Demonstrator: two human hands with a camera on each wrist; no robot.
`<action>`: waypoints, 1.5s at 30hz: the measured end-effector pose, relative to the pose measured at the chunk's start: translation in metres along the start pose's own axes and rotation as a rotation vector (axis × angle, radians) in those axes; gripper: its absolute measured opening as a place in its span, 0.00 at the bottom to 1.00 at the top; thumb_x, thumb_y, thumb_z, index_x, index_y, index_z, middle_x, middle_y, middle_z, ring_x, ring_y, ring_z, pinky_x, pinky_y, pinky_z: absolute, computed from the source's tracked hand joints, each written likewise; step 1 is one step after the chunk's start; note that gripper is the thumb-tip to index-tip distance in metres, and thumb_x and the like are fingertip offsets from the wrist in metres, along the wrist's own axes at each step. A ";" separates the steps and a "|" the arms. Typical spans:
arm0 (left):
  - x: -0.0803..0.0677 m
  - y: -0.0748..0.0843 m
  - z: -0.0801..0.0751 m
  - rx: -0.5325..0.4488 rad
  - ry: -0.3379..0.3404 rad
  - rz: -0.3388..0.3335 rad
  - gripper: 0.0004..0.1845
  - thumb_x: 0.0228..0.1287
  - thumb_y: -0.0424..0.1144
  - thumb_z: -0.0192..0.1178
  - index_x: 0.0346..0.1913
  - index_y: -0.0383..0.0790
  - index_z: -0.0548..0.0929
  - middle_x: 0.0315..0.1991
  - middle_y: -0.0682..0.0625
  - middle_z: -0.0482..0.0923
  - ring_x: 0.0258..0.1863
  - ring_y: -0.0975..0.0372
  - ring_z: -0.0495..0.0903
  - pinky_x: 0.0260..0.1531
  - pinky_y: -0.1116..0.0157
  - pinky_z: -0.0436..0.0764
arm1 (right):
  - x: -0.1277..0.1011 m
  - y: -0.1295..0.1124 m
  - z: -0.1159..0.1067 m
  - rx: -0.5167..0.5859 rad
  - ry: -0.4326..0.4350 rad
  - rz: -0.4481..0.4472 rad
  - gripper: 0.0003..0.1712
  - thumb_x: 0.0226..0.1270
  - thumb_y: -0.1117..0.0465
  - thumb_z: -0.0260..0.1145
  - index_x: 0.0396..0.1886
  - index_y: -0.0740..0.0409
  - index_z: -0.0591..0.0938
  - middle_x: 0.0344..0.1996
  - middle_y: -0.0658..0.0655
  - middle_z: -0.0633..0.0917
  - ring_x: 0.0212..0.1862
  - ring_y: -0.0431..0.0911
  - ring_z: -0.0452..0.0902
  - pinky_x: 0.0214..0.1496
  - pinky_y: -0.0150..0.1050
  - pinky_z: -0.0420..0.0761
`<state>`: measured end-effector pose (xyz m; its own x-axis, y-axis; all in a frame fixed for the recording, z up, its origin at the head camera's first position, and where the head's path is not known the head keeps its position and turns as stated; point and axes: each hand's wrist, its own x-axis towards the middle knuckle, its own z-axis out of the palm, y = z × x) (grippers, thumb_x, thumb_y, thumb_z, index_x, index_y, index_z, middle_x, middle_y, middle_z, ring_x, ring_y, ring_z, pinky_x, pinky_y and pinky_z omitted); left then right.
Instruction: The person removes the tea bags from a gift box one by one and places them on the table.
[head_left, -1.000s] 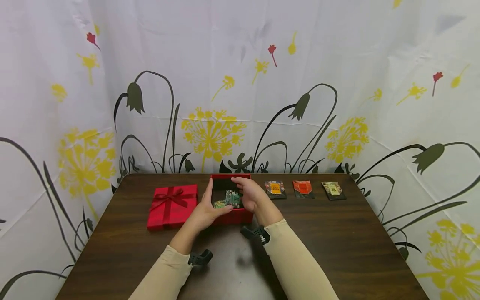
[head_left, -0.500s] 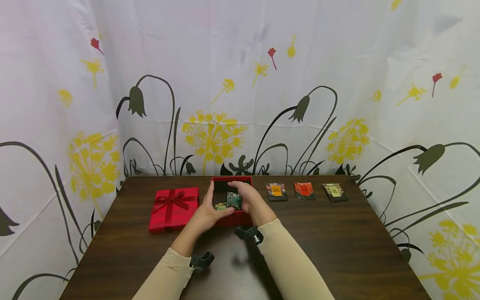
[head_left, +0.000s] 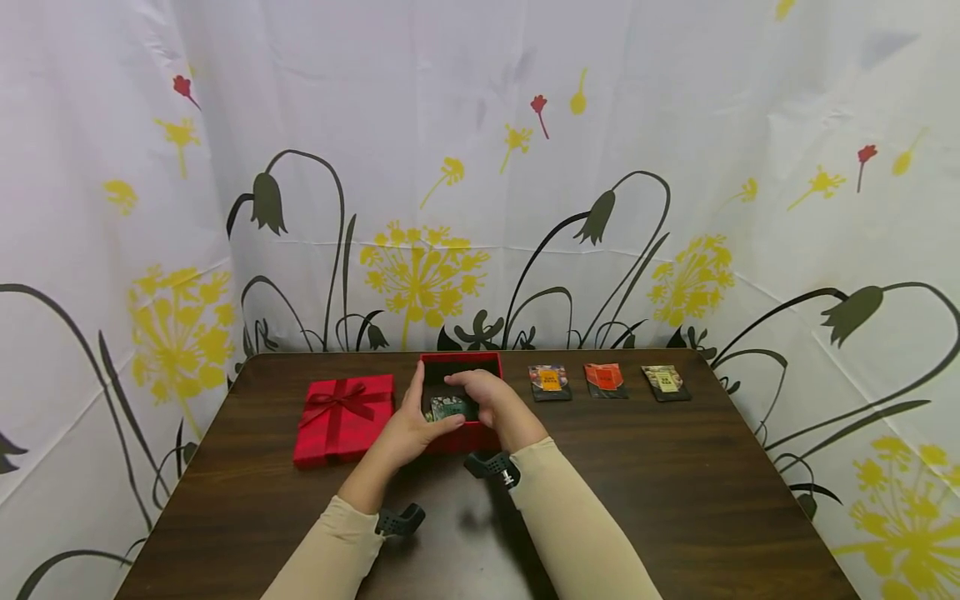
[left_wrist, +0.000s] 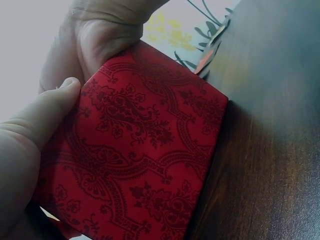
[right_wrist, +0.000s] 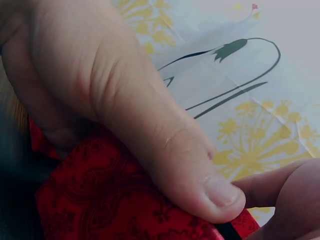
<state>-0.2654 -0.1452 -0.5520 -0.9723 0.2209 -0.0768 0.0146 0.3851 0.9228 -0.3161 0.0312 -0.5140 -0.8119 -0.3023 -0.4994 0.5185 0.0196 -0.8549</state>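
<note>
A: Two hands meet at one open red box (head_left: 460, 398) in the middle of the table (head_left: 675, 483). Starting from the left, what lies there?

B: The lid (head_left: 343, 414), red with a ribbon bow, flat on the table just left of the box. It sits close, so I judge it is parked within easy reach and out of the way of the opening.

A: And the left hand (head_left: 408, 425)?

B: It grips the box's near-left corner: fingers up along the left wall, thumb (left_wrist: 47, 112) curled over the front rim. That looks like a steadying hold, so the box does not slide.

A: What is inside?

B: At least one green packet (head_left: 450, 407) on the floor of the box, partly hidden. There may be another beside it; I cannot tell.

A: The right hand (head_left: 483, 396)?

B: It arches over the box from the right, fingers curled down onto the packet, thumb (right_wrist: 165, 145) pressed against the front wall. Whether it pinches the packet or only presses on it, I cannot tell for sure; it reads as a grip.

A: Further right?

B: Three more packets (head_left: 606, 380) in a neat row along the far edge, apart from one another, laid out so each can be taken singly, I judge.
</note>
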 end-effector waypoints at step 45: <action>0.003 -0.003 0.000 -0.002 -0.011 0.018 0.71 0.65 0.61 0.77 0.90 0.59 0.28 0.92 0.43 0.30 0.90 0.39 0.40 0.84 0.32 0.50 | 0.003 0.008 0.012 -0.494 0.157 -0.145 0.07 0.71 0.69 0.69 0.44 0.67 0.90 0.41 0.59 0.86 0.34 0.47 0.77 0.32 0.34 0.80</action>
<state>-0.2680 -0.1454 -0.5547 -0.9692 0.2379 -0.0639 0.0322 0.3793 0.9247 -0.3112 0.0194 -0.5212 -0.9158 -0.1898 -0.3540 0.2409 0.4456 -0.8622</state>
